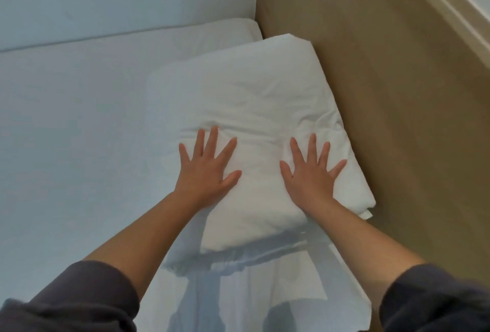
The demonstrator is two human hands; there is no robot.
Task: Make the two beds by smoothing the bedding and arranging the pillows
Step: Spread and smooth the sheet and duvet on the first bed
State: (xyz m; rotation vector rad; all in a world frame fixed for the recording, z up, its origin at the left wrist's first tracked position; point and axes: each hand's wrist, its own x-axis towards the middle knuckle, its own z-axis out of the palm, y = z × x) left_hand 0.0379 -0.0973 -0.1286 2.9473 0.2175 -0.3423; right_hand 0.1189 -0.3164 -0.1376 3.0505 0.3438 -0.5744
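A person's left hand [206,170] and right hand [310,172] press flat, fingers straight and spread, gripping nothing, on the near half of a plump white fabric pillow [254,109]. The pillow lies on the bed's smooth white sheet [66,133], its far edge against a tan padded headboard [384,80]. Dark grey sleeves [79,302] are pushed up both forearms.

The white pillow [254,109] lies flat on the bed [66,119], turned at a slant, with one long side against the tan wall [371,93]. It is puffy, with wrinkles across its middle. Bunched white bedding [238,286] sits under its near end.
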